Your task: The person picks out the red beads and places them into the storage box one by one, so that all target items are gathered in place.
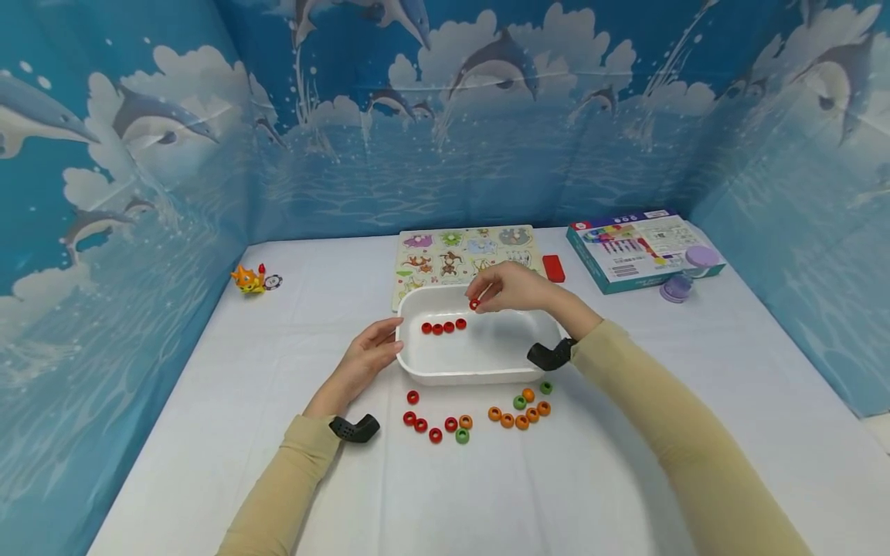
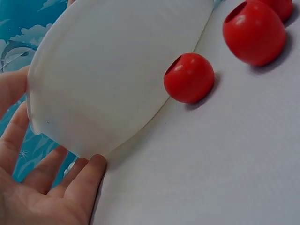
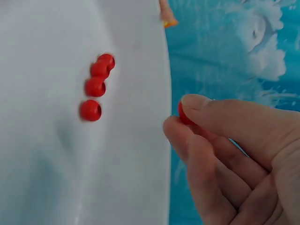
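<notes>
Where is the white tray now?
In the head view, the white tray sits centrally, between the puzzle board behind and loose beads in front, the left hand touching its left end.

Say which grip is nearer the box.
Right. The right grip, pinching a red bead near the tray's far rim, is left of the box; the left grip is much farther left, touching the tray's left end.

Soft light is filling the head view, the right sleeve (image 1: pixel 677 436) casting a faint shadow on the tablecloth (image 1: pixel 431 494). Both wrist views are looking dimmer; a red bead (image 2: pixel 189 78) is showing a highlight, and the right view is blurring slightly.
</notes>
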The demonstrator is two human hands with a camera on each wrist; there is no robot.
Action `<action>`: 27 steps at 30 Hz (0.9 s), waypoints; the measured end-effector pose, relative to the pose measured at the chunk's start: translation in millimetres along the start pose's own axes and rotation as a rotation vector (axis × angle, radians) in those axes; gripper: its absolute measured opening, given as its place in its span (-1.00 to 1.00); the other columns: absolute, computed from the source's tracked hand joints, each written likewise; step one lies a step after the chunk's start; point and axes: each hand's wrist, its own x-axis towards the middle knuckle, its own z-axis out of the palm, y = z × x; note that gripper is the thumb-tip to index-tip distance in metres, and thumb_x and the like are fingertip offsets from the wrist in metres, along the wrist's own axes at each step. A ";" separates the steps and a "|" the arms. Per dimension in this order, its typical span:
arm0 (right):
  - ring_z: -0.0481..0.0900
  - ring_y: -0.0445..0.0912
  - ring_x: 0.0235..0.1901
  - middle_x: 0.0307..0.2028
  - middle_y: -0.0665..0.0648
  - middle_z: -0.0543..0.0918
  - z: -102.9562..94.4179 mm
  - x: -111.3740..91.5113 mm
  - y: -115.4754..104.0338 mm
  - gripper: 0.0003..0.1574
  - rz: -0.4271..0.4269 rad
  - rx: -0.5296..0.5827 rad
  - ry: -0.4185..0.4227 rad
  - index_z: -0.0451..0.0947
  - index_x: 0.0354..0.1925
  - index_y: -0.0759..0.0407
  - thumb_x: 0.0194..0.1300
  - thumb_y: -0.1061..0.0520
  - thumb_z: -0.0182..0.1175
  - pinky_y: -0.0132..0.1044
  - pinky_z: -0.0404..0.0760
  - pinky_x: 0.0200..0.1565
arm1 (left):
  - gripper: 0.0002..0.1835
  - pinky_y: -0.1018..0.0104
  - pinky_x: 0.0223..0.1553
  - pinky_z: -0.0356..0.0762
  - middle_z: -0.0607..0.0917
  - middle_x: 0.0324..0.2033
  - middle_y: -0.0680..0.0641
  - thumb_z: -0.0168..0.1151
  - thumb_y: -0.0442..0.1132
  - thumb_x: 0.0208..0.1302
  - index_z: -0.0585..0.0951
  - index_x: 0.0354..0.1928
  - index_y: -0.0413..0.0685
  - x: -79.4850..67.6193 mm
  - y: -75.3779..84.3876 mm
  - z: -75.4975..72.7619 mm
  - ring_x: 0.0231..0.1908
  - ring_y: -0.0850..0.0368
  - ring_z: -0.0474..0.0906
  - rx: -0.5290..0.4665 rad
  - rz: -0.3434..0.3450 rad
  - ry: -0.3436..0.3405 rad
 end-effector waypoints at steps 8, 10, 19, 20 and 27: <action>0.56 -0.06 -0.40 -0.28 0.12 0.60 12.0 26.0 26.1 -0.76 0.169 0.040 -0.089 0.54 -0.22 0.24 0.05 0.31 0.22 -0.27 0.60 -0.37 | -0.43 0.29 0.11 0.29 0.20 0.25 -0.12 0.15 -0.31 0.19 0.24 0.24 -0.19 -6.2 10.5 6.4 0.25 0.01 0.07 0.014 0.027 -0.023; 0.54 -0.06 -0.45 -0.30 0.11 0.60 16.3 27.9 29.1 -0.78 0.187 0.010 -0.090 0.55 -0.25 0.21 0.03 0.30 0.22 -0.28 0.60 -0.40 | -0.44 0.28 0.10 0.30 0.21 0.24 -0.12 0.14 -0.33 0.19 0.26 0.23 -0.19 -4.1 7.1 4.6 0.24 0.01 0.10 -0.005 0.029 -0.025; 0.54 -0.09 -0.48 -0.30 0.04 0.60 28.3 30.5 35.6 -0.82 0.256 -0.056 -0.074 0.57 -0.29 0.10 0.06 0.25 0.26 -0.33 0.58 -0.38 | -0.44 0.29 0.09 0.31 0.24 0.22 -0.09 0.20 -0.31 0.14 0.31 0.21 -0.14 3.8 -6.6 -1.8 0.22 0.04 0.11 -0.066 0.036 -0.023; 0.54 -0.09 -0.48 -0.30 0.04 0.60 28.8 31.0 36.2 -0.82 0.253 -0.055 -0.075 0.57 -0.29 0.10 0.06 0.26 0.25 -0.33 0.58 -0.37 | -0.44 0.29 0.09 0.31 0.24 0.22 -0.08 0.22 -0.29 0.13 0.32 0.20 -0.13 3.7 -6.7 -2.0 0.22 0.05 0.11 -0.061 0.036 -0.020; 0.56 -0.11 -0.39 -0.18 0.08 0.60 21.8 28.0 28.6 -0.69 0.209 -0.087 -0.073 0.55 -0.15 0.13 0.06 0.23 0.25 -0.33 0.58 -0.32 | -0.42 0.31 0.08 0.32 0.27 0.21 -0.03 0.28 -0.19 0.08 0.36 0.18 -0.04 3.7 -6.8 -2.6 0.22 0.07 0.12 -0.025 0.034 -0.003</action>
